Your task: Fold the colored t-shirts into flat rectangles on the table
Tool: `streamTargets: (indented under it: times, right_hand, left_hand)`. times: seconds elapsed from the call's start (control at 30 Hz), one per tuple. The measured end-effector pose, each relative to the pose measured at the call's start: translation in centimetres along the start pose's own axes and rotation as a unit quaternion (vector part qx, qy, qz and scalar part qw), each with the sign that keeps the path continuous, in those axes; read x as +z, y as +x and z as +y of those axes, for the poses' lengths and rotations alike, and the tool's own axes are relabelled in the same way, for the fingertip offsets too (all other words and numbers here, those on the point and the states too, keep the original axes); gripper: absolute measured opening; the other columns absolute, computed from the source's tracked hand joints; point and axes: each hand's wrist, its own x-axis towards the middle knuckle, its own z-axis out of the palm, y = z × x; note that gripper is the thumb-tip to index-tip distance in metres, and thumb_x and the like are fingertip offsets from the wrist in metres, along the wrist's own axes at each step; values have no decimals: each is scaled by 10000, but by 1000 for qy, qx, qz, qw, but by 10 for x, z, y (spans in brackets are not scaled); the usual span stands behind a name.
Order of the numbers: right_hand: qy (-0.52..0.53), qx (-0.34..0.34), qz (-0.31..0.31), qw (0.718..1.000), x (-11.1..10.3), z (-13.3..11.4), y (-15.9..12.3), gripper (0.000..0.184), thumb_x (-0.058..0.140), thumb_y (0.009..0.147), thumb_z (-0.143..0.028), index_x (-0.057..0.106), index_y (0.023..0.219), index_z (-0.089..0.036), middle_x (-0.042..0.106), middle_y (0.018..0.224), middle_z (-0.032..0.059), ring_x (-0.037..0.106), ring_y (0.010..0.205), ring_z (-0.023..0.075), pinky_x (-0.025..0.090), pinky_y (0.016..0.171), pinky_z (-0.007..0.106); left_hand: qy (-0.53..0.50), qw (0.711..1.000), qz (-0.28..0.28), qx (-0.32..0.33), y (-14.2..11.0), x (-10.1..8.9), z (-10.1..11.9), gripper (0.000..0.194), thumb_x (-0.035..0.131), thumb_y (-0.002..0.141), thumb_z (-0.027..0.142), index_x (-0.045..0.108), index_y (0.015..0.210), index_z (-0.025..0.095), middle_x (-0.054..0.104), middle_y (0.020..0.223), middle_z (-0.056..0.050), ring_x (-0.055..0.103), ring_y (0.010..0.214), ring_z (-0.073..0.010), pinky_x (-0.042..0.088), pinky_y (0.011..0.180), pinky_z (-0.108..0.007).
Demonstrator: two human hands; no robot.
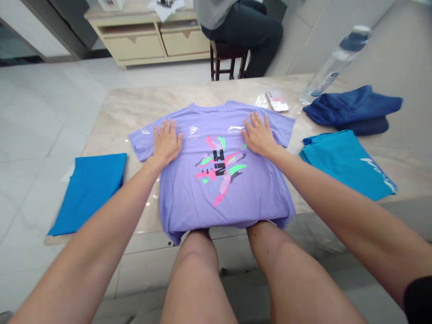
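A purple T-shirt (189,193) with a bright print and white logos lies spread, front up, on the marble-patterned table (114,117). Its collar points away from me and its hem hangs over the near edge by my knees. My left hand (167,141) rests flat on the shirt's left shoulder area, fingers stretched out. On the other shoulder area, beside the white chest logo, my right hand (259,134) lies flat with its fingers slightly spread. Neither hand grips the fabric.
A folded blue cloth (91,193) lies at the table's left. To the right are folded teal fabric (344,162), dark blue garments (351,108), a clear bottle (332,67) and a phone (277,101). Beyond the table a person (243,31) sits on a stool near a low cabinet (135,47).
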Motion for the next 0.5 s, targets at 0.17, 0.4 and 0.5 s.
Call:
streamTargets:
  times: [0.17,0.4,0.5]
  right_hand:
    - [23,-103,-68,992,-20,-49,-155,651,320,1173,-455,377,1763,-188,249,1864,122,222,1732,296,211,1395,564]
    - [1,89,-14,996,-68,0,-328,509,422,1096,-290,666,1505,-113,623,1605,230,557,1527,363,412,1289,569]
    - [64,155,35,985,-68,-6,-371,399,445,1074,-268,756,1300,-162,771,1330,195,720,1259,331,569,1114,481]
  left_hand:
    - [8,993,-40,112,-148,5,24,688,334,1132,440,382,1739,121,376,1815,-169,319,1708,-298,199,1412,-529]
    - [42,999,15,-20,-293,-45,-33,495,442,1016,366,725,1353,140,732,1451,-241,696,1363,-385,545,1160,-557]
    - [-39,997,22,-61,-334,-54,-35,452,471,991,466,758,1222,204,816,1264,-174,768,1208,-359,608,1053,-488]
